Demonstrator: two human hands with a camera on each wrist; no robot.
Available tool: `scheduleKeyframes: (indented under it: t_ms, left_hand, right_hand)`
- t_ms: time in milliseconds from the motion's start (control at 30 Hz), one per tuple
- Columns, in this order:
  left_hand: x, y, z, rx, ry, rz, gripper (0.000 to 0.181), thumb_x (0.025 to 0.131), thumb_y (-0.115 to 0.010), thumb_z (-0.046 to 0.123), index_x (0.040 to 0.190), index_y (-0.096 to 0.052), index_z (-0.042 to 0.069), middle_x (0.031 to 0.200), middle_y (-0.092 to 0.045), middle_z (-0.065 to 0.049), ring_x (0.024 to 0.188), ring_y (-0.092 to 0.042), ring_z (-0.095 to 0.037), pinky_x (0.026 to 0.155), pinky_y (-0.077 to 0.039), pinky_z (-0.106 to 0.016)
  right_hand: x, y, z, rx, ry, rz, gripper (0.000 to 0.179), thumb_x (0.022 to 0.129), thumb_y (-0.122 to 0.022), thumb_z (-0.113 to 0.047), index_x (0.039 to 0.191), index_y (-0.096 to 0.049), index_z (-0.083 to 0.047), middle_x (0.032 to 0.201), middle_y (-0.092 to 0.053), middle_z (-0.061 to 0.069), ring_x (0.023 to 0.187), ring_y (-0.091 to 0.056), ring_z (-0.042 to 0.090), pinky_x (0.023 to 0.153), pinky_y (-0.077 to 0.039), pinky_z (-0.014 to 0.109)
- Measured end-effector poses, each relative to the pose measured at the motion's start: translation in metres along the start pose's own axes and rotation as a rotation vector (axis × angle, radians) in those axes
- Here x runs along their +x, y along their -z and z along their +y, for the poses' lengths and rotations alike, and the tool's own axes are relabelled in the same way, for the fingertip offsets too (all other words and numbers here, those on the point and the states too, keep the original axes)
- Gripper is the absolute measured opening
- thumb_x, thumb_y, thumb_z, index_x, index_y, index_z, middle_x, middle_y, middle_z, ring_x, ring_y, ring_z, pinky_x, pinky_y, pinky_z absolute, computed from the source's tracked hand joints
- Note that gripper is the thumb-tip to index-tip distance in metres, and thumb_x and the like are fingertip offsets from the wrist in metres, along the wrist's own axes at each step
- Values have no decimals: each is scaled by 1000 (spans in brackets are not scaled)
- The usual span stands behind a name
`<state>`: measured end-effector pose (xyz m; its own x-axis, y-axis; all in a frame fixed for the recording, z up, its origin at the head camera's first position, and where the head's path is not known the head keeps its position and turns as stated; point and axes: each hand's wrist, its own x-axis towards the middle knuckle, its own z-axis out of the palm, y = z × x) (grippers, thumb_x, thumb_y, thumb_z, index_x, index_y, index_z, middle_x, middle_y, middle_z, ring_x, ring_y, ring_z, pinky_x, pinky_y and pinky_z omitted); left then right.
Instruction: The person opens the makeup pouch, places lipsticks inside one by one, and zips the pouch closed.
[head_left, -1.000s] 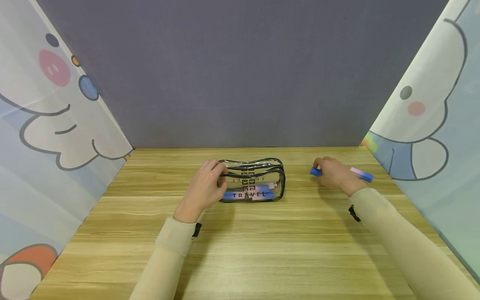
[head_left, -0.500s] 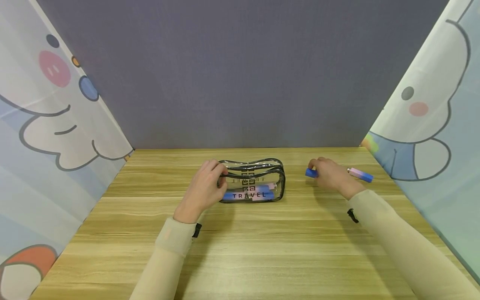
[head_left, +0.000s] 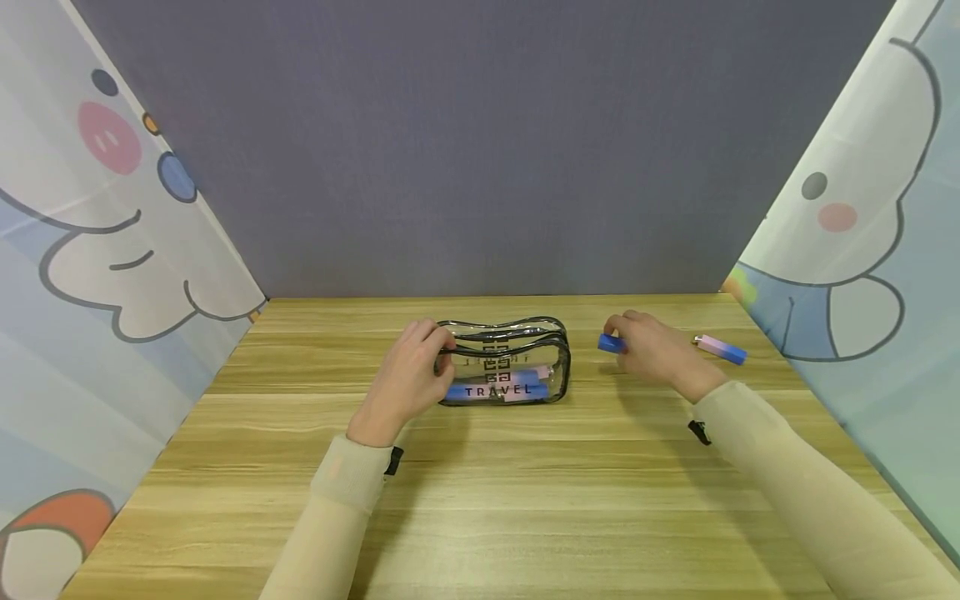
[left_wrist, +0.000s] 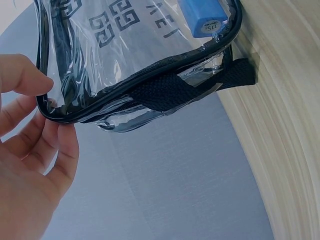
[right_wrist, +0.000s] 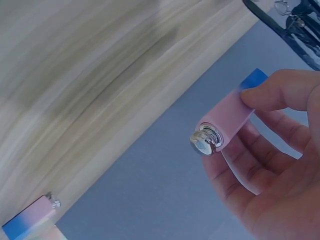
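A clear zip pouch (head_left: 557, 367) with black edging and "TRAVEL" lettering stands near the middle of the table. Inside it lie pink-and-blue tubes (head_left: 528, 390); in the left wrist view a blue tube end (left_wrist: 204, 19) shows through the plastic. My left hand (head_left: 408, 367) pinches the pouch's upper left corner between thumb and fingers. To the pouch's right, my right hand (head_left: 656, 350) holds a pink-to-blue tube (right_wrist: 227, 115) by thumb and fingers, above the table. A shiny silver knob (right_wrist: 205, 140) caps its pink end.
Another pink-and-blue tube (head_left: 722, 348) with a silver knob lies on the wooden table (head_left: 525, 500), right of my right hand. A dark grey panel (head_left: 480, 150) rises behind the table, and cartoon-printed curtains (head_left: 870, 275) flank both sides.
My right hand has moved left toward the pouch with the tube, uncovering the silver-knobbed end of the tube on the table. My left hand and the pouch have stayed in place.
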<state>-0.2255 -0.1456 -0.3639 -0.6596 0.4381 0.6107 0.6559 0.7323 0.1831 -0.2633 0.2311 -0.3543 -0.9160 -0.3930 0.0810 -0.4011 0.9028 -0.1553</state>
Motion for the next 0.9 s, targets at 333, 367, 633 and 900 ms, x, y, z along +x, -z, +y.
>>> scheduleKeyframes:
  t_ms: [333, 367, 633, 900]
  left_hand:
    - [0, 0, 1, 0, 1, 5, 15, 81, -68, -6, 92, -66, 4, 88, -58, -5, 81, -49, -23, 70, -44, -34]
    - [0, 0, 1, -1, 1, 6, 15, 81, -68, -6, 91, -65, 4, 88, -58, -5, 81, -49, -23, 70, -44, -34]
    - [0, 0, 1, -9, 4, 2, 15, 81, -68, -7, 92, -66, 3, 89, -58, -5, 80, -49, -23, 70, -44, -34]
    - [0, 0, 1, -7, 3, 3, 15, 80, -68, -7, 92, -65, 3, 89, -58, -6, 81, -49, -23, 71, -44, -35]
  right_hand:
    - [3, 4, -14, 1, 20, 37, 35, 83, -67, -1, 119, -66, -3, 103, -64, 13, 87, -64, 29, 69, -54, 47]
    - [3, 5, -15, 1, 24, 40, 35, 84, -67, -1, 119, -66, -3, 102, -64, 12, 87, -64, 29, 68, -54, 47]
    - [3, 8, -20, 21, 57, 73, 35, 83, -65, 0, 118, -66, -3, 99, -63, 11, 81, -60, 25, 63, -51, 41]
    - [4, 15, -28, 40, 68, 90, 34, 84, -64, -1, 118, -66, -3, 101, -65, 12, 78, -59, 24, 60, -49, 38]
